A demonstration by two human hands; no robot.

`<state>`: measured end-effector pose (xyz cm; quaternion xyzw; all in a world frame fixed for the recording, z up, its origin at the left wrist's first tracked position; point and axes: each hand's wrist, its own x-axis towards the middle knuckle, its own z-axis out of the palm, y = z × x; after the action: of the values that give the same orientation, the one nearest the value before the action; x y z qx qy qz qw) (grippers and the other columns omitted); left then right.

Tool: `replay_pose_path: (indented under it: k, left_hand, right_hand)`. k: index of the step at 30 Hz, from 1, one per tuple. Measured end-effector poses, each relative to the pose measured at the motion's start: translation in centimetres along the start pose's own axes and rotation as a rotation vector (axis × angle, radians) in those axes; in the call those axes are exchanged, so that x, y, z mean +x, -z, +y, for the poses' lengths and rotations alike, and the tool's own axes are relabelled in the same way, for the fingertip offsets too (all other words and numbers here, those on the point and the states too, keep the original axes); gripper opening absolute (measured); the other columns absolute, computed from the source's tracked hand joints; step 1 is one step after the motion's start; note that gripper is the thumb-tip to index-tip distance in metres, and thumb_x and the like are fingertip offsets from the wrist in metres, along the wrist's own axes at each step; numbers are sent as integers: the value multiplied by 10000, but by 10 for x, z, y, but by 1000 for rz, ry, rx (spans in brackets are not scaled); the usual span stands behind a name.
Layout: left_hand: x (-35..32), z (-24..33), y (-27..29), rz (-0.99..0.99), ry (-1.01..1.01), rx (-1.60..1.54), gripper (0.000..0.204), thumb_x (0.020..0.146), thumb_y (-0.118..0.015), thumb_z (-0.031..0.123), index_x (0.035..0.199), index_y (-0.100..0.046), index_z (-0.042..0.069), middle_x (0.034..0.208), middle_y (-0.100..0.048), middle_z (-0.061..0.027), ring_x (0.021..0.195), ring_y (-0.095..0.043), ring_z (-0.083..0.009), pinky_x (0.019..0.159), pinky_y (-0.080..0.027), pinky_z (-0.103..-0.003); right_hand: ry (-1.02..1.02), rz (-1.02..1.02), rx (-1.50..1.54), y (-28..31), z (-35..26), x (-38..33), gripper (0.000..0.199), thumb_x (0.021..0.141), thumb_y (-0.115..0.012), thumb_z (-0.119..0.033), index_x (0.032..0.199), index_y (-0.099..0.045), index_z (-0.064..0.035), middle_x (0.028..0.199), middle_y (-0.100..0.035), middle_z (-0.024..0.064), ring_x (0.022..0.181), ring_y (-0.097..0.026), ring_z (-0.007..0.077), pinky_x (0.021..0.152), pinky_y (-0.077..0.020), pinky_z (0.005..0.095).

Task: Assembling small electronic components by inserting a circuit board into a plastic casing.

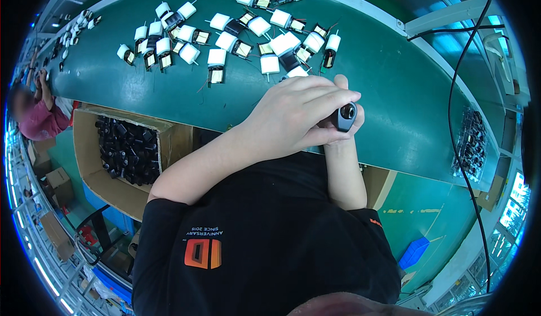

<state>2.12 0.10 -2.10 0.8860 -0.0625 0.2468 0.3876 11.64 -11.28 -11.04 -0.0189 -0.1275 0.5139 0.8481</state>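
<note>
Free room on the green tabletop [403, 93] between white-capped units [284, 43] and black cable [449, 110]

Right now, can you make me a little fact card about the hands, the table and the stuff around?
Left hand: wrapped around a dark object
Right hand: on the same dark object
Table: green, with many white-capped parts spread over its far side
Cardboard box: at left, holding black pieces
Floor at right: green, with a blue bin
Nearby: another person, far left
</note>
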Motion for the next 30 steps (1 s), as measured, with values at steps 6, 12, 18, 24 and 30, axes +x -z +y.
replay_pose_path:
  k: [6, 12, 18, 24, 30]
  left_hand:
    - [1, -4, -1, 34, -20, -6, 574, 707, -809, 265, 1218, -610, 95, 1072, -656, -83, 1025, -614, -268, 811, -510, -375]
    - [-4, -14, 4, -3, 25, -89, 529, 724, -791, 197, 1211, -614, 92, 1147, -638, -89, 1112, -583, -279, 876, -499, -399]
    - [1, -8, 17, -17, -82, 74, 545, 701, -770, 137, 1223, -618, 88, 1217, -613, -70, 1202, -537, -302, 994, -428, -434]
    - [1, -9, 9, 14, 79, 6, 842, 695, -818, 223, 1414, -415, 53, 1305, -488, -149, 1231, -475, -321, 1016, -401, -426]
    - [1, 4, 11, -157, 419, -250, 881, 735, -791, 410, 1369, -350, -13, 1225, -476, -173, 1165, -488, -293, 983, -414, -393]
  right_hand:
    - [-72, -124, 103, 4, -7, 4, 292, 764, -635, -167, 1020, -501, -124, 976, -610, 114, 909, -658, 238, 741, -576, 344]
    - [14, -7, -296, -12, -11, 2, 488, 698, -639, -271, 1102, -428, -97, 1173, -494, 148, 983, -599, 287, 824, -526, 374]
    - [243, 123, -1081, -47, -21, -7, 636, 737, -751, -218, 1255, -460, 7, 1178, -532, 121, 1110, -517, 206, 994, -384, 329]
    - [38, 104, -516, -47, -27, -6, 736, 717, -739, -57, 1365, -407, 57, 1300, -534, 193, 1207, -542, 249, 1053, -410, 362]
    - [122, 53, -326, -37, -15, -8, 758, 689, -775, -124, 1342, -426, 34, 1233, -562, 177, 1171, -569, 266, 1037, -446, 384]
